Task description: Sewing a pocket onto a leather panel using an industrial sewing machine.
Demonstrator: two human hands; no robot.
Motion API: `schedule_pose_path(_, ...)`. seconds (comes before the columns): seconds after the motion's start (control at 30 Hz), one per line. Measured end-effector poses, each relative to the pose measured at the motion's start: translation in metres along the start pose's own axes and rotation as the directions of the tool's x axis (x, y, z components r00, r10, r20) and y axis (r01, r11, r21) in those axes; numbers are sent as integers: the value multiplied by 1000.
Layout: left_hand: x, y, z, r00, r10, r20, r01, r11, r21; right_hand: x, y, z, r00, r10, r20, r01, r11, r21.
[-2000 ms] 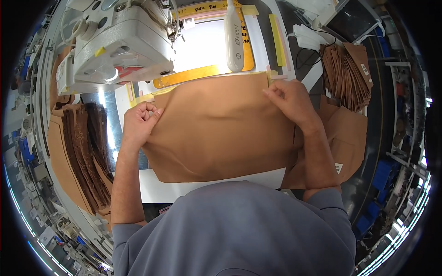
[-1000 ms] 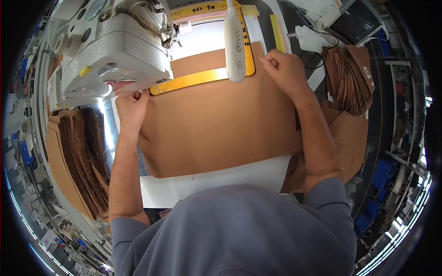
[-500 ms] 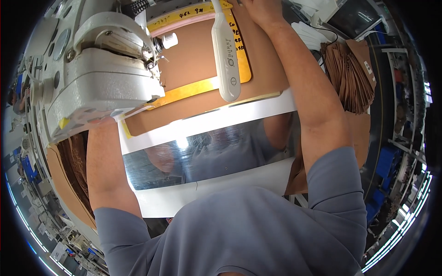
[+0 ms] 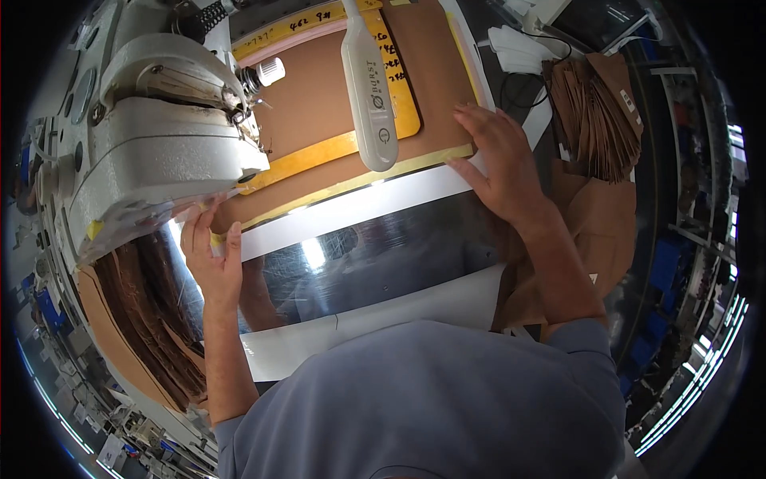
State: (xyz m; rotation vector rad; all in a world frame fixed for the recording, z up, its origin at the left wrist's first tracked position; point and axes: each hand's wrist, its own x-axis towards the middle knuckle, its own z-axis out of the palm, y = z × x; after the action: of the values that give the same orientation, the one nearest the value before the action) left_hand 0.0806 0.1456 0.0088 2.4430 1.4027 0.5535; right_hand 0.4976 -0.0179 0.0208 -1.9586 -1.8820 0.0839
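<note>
One yellow frame (image 4: 307,162), black handwriting (image 4: 392,60), over brown panel (image 4: 307,100).

machine head (image 4: 159,152) blocking left, room over plate (image 4: 375,251)

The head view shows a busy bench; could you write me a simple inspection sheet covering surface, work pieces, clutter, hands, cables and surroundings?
Surface: shiny metal plate, scratched, with reflections.
Work pieces: brown panel lying beneath a yellow frame; white wand-shaped device above the frame.
Clutter: fanned brown pieces upper right; brown stack at left.
Hands: left hand open at the panel's near left corner; right hand open at its near right corner; firm contact unclear.
Cables: dark cable looping upper right.
Surroundings: white machine at left; blue bins far right.
</note>
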Motion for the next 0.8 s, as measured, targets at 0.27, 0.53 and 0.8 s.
schedule_pose_path(0.27, -17, -4, 30, 965, 156, 211, -206, 949, 238, -8, 23, 33, 1000, -17, 6, 17, 995, -99)
schedule_pose_path(0.53, -12, -9, 33, 976, 212, 43, -216, 956, 199, 1, 23, 27, 997, -76, -2, 76, 991, -110)
schedule_pose_path(0.8, -24, -11, 36, 960, 265, -87, -238, 940, 243, -16, 13, 20, 992, -115, 57, 122, 984, -132)
